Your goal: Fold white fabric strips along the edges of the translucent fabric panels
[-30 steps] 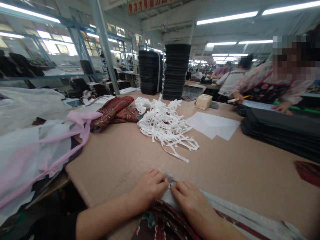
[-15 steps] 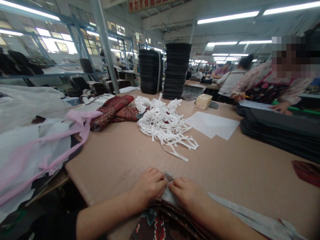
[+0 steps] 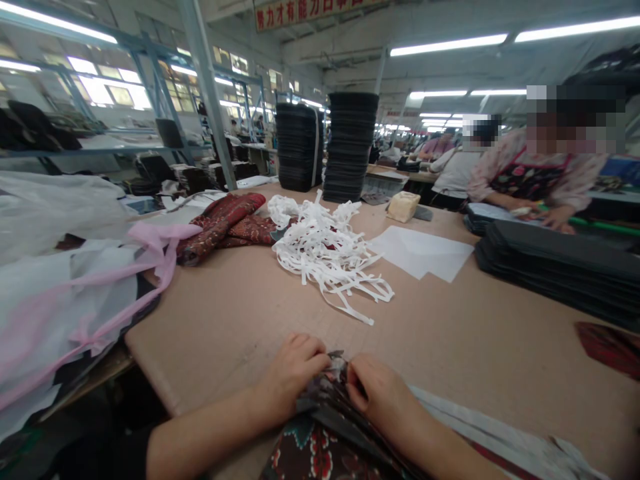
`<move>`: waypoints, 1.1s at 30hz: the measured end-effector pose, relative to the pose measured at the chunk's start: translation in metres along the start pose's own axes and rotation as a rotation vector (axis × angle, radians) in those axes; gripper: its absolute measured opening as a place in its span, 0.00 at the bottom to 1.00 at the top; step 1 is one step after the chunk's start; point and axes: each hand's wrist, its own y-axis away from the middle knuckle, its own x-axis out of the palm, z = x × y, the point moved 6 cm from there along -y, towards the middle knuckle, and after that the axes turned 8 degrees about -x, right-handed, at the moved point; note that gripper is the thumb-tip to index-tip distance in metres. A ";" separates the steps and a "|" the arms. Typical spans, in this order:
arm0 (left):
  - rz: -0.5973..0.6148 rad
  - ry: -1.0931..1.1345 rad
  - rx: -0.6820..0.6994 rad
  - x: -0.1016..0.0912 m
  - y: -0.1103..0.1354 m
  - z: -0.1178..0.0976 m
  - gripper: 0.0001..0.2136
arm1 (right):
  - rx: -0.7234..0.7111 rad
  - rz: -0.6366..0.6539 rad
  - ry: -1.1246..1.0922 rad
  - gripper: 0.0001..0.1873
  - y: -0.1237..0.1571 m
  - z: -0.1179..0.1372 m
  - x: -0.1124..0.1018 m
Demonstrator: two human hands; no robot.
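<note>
Dark brown fabric point(image 3: 325, 450) with a red and teal floral print lies bunched at the front edge of the table, its gathered end between my two hands. My left hand point(image 3: 295, 370) is closed on the left side of that end, fingers curled and thumb on the cloth. Opposite it, my right hand point(image 3: 377, 390) is closed with bent fingers on the right side of the fabric; its fingertips are partly hidden. A greyish-white backing strip point(image 3: 465, 423) runs from under my right forearm toward the lower right.
A tangle of white strips point(image 3: 325, 250) lies mid-table, with rolled red patterned fabric point(image 3: 220, 227) to its left. White sheets point(image 3: 420, 253), a yellowish block point(image 3: 403, 207) and stacked black panels point(image 3: 555, 267) are to the right. Tall black stacks point(image 3: 350, 147) stand behind. A co-worker point(image 3: 540, 180) works at the right.
My right hand has shifted slightly right, away from my left. More dark fabric now shows between the hands, where the pale backing showed before. The view has tilted slightly.
</note>
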 end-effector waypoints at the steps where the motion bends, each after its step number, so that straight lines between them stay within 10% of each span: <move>1: -0.023 -0.024 0.049 -0.003 0.000 -0.005 0.07 | -0.011 -0.011 -0.063 0.07 0.003 0.001 -0.002; 8: -0.127 -0.073 0.421 -0.036 0.009 -0.046 0.10 | 0.070 -0.043 -0.560 0.09 0.008 -0.009 -0.006; 12: -0.131 -0.015 0.275 -0.026 0.005 -0.033 0.07 | 0.098 -0.070 -0.700 0.14 0.003 -0.019 -0.002; 17: -0.109 -0.044 -0.036 -0.002 -0.001 -0.001 0.06 | -0.012 -0.099 -0.482 0.15 -0.007 -0.015 -0.004; 24: 0.065 -0.160 0.139 0.006 0.004 -0.014 0.06 | -0.247 -0.071 -0.082 0.11 -0.019 -0.009 0.003; 33: 0.102 -0.176 0.203 0.010 0.005 -0.019 0.09 | -0.212 0.112 0.070 0.08 -0.039 -0.012 0.007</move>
